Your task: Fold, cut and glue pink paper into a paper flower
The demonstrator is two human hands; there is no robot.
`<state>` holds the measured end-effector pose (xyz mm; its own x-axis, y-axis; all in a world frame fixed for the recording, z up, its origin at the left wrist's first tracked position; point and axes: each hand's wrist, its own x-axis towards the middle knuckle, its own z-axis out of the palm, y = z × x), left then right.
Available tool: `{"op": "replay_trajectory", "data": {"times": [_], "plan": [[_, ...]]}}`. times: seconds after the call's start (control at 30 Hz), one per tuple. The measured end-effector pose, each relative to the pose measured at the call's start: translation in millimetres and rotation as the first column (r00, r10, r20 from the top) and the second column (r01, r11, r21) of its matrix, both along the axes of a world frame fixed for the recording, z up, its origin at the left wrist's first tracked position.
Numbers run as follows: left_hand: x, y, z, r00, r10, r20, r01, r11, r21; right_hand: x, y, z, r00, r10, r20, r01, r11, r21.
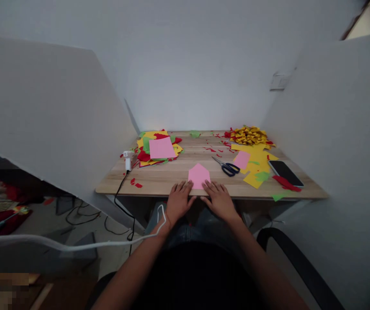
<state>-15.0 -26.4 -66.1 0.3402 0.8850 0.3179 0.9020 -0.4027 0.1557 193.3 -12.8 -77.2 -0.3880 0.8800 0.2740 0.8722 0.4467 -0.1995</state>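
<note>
A pink sheet of paper (199, 174) lies at the table's front edge, its far end coming to a point like a house shape. My left hand (180, 199) rests on its near left corner, fingers stretched out flat. On the near right corner lies my right hand (219, 199), its fingers likewise extended and slightly apart. Neither hand is wrapped around anything. Just beyond my right hand are scissors (226, 166) with dark handles, their blades pointing away to the left.
At the back left, a pink square (161, 148) tops a pile of coloured paper. Folded yellow pieces (249, 136) are heaped at the back right. A phone (285, 173) lies near a red paper piece (286, 183). A white charger (127, 162) stands on the left; white partitions flank the table.
</note>
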Motion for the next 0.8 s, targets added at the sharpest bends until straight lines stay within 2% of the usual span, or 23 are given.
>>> {"op": "replay_trajectory", "data": {"times": [0.2, 0.33, 0.47, 0.57, 0.67, 0.8], "plan": [[-10, -11, -8.8, 0.998, 0.060, 0.024, -0.060, 0.998, 0.011, 0, -2, -2.4, 0.999, -0.016, 0.031, 0.017, 1.000, -0.019], [-17, -11, -7.4, 0.999, 0.038, 0.027, -0.038, 0.999, -0.012, -2, -4, -3.3, 1.000, -0.023, 0.021, 0.024, 0.999, -0.033], [1, -8, -2.6, 0.999, -0.016, 0.028, 0.017, 0.999, -0.037, -12, -11, 4.1, 0.999, -0.035, 0.010, 0.036, 0.999, -0.038], [19, -1, -0.1, 0.999, 0.006, 0.037, -0.004, 0.999, -0.052, -20, -14, 13.2, 1.000, -0.026, -0.004, 0.025, 0.999, -0.046], [23, 13, 3.4, 0.996, 0.062, 0.058, -0.059, 0.996, -0.060, -21, -2, 24.1, 0.999, 0.015, -0.033, -0.018, 0.997, -0.069], [7, 37, 12.2, 0.997, 0.037, 0.074, -0.030, 0.995, -0.093, -15, 40, 39.6, 0.994, 0.016, -0.103, -0.020, 0.999, -0.037]]}}
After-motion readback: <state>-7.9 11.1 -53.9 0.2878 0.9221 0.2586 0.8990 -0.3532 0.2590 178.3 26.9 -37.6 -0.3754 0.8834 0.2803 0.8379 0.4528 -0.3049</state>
